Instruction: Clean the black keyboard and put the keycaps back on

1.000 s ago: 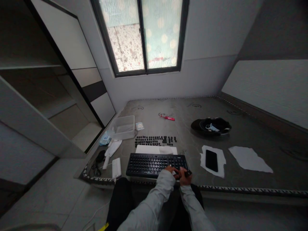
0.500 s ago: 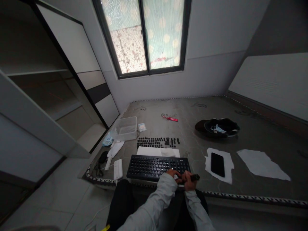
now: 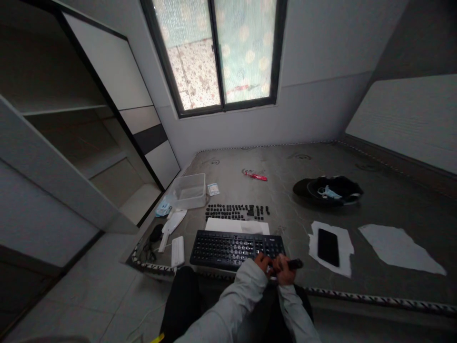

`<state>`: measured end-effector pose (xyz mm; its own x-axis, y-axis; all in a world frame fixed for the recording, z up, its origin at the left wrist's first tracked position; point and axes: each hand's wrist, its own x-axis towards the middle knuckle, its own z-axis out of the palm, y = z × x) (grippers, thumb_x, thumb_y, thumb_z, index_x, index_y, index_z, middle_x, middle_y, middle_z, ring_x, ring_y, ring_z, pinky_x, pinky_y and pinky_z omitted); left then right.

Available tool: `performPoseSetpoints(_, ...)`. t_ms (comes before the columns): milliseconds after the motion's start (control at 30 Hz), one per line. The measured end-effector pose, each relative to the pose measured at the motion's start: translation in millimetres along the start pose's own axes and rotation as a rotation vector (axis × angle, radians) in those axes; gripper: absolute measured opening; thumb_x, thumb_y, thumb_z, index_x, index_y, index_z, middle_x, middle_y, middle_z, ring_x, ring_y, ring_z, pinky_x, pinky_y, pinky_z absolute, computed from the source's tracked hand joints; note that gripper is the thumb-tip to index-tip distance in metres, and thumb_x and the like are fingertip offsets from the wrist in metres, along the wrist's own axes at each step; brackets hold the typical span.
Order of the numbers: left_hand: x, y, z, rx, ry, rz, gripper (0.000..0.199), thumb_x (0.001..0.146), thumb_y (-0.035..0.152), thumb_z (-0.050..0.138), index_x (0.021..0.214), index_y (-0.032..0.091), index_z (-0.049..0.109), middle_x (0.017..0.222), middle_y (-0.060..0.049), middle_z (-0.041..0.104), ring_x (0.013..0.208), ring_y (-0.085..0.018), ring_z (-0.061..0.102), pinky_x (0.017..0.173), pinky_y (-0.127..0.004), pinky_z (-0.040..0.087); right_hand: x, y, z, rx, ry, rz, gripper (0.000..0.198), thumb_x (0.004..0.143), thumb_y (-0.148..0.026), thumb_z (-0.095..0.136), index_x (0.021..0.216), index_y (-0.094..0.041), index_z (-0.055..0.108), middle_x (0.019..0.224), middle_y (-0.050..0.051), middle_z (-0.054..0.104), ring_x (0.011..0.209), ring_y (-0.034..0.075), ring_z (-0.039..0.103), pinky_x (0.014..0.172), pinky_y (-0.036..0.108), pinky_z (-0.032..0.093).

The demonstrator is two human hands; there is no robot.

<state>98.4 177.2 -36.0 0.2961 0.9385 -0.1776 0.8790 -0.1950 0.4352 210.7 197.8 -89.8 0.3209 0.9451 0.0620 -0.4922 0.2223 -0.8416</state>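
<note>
Keyboard (image 3: 221, 248), black, lies on a mattress (image 3: 282, 164), its long axis running left to right, most of it leftward of the left hand (image 3: 263, 263). That hand, the nearer to its middle, bends over its near right part, just beside the right hand (image 3: 284, 270); I cannot tell what the left grips. The right wraps round a dark stick-like object (image 3: 295, 264). Loose keycaps (image 3: 250, 212) sit in rows beyond.

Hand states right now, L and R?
Left hand: fingers curled; whether it grips anything can't be told.
Right hand: closed, holding a dark stick-like object.
</note>
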Motion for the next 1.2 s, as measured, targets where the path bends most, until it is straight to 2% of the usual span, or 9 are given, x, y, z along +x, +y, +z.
performPoseSetpoints(167,4,-10,7,-0.002,0.001,0.048,0.035,0.083,0.042,0.057,0.116,0.032,0.059,0.123,-0.003,0.060,0.093,-0.021,0.065,0.076,-0.033,0.052,0,2,-4,-0.068,-0.030,-0.004,0.055,0.066,-0.058,0.071,0.044,-0.023,0.035,0.035,-0.008,0.031,0.031,0.007,0.028,0.033,0.025,0.022)
performPoseSetpoints(300,7,-18,21,-0.060,0.111,0.079,0.035,0.083,0.049,0.056,0.113,0.032,0.063,0.118,-0.001,0.062,0.091,-0.018,0.065,0.074,-0.029,0.052,4,-1,-7,0.102,-0.039,-0.003,0.053,0.078,-0.053,0.060,0.046,-0.025,0.029,0.034,-0.010,0.022,0.028,0.007,0.021,0.032,0.026,0.023)
performPoseSetpoints(400,9,-20,25,-0.065,0.132,0.092,0.034,0.083,0.047,0.057,0.112,0.030,0.064,0.118,-0.002,0.063,0.092,-0.018,0.065,0.074,-0.028,0.053,3,-2,-3,0.184,-0.045,-0.003,0.051,0.083,-0.048,0.055,0.046,-0.024,0.028,0.033,-0.011,0.020,0.027,0.007,0.019,0.032,0.026,0.023)
performPoseSetpoints(500,8,-16,22,-0.040,0.105,0.084,0.035,0.082,0.039,0.060,0.114,0.028,0.063,0.119,-0.004,0.064,0.095,-0.019,0.065,0.075,-0.029,0.053,-1,-5,3,0.221,-0.034,0.023,0.049,0.082,-0.043,0.057,0.046,-0.024,0.031,0.033,-0.010,0.023,0.028,0.007,0.022,0.034,0.026,0.023)
performPoseSetpoints(667,1,-9,14,-0.026,0.129,0.068,0.034,0.086,0.046,0.055,0.111,0.026,0.064,0.116,-0.004,0.065,0.094,-0.019,0.065,0.075,-0.029,0.052,2,-27,1,0.257,0.018,-0.012,0.048,0.082,-0.041,0.058,0.046,-0.022,0.032,0.035,-0.009,0.027,0.033,0.007,0.026,0.040,0.027,0.024)
performPoseSetpoints(733,0,-7,11,-0.039,0.116,0.068,0.035,0.087,0.046,0.054,0.113,0.025,0.064,0.117,-0.004,0.064,0.094,-0.018,0.065,0.075,-0.029,0.051,6,-39,-3,0.219,0.011,-0.017,0.048,0.082,-0.044,0.058,0.047,-0.023,0.031,0.035,-0.009,0.025,0.034,0.007,0.025,0.041,0.027,0.022)
performPoseSetpoints(867,-1,-5,7,-0.062,0.093,0.066,0.035,0.089,0.043,0.052,0.115,0.024,0.063,0.119,-0.005,0.064,0.095,-0.019,0.064,0.077,-0.030,0.050,11,-52,-6,0.135,-0.058,0.044,0.048,0.083,-0.050,0.055,0.050,-0.024,0.030,0.037,-0.009,0.026,0.036,0.009,0.026,0.044,0.029,0.026)
performPoseSetpoints(1033,-1,-2,3,-0.065,0.083,0.054,0.033,0.088,0.042,0.055,0.113,0.022,0.064,0.118,-0.006,0.065,0.092,-0.018,0.065,0.075,-0.029,0.049,11,-47,0,0.124,-0.101,0.092,0.047,0.082,-0.047,0.057,0.051,-0.024,0.032,0.038,-0.008,0.028,0.038,0.009,0.029,0.045,0.028,0.026)
performPoseSetpoints(1200,-1,-2,3,-0.054,0.082,0.058,0.033,0.087,0.041,0.057,0.113,0.023,0.064,0.118,-0.005,0.065,0.094,-0.019,0.065,0.073,-0.028,0.049,12,-38,4,0.060,-0.066,0.123,0.049,0.081,-0.046,0.061,0.047,-0.023,0.033,0.037,-0.008,0.032,0.038,0.009,0.032,0.044,0.028,0.025)
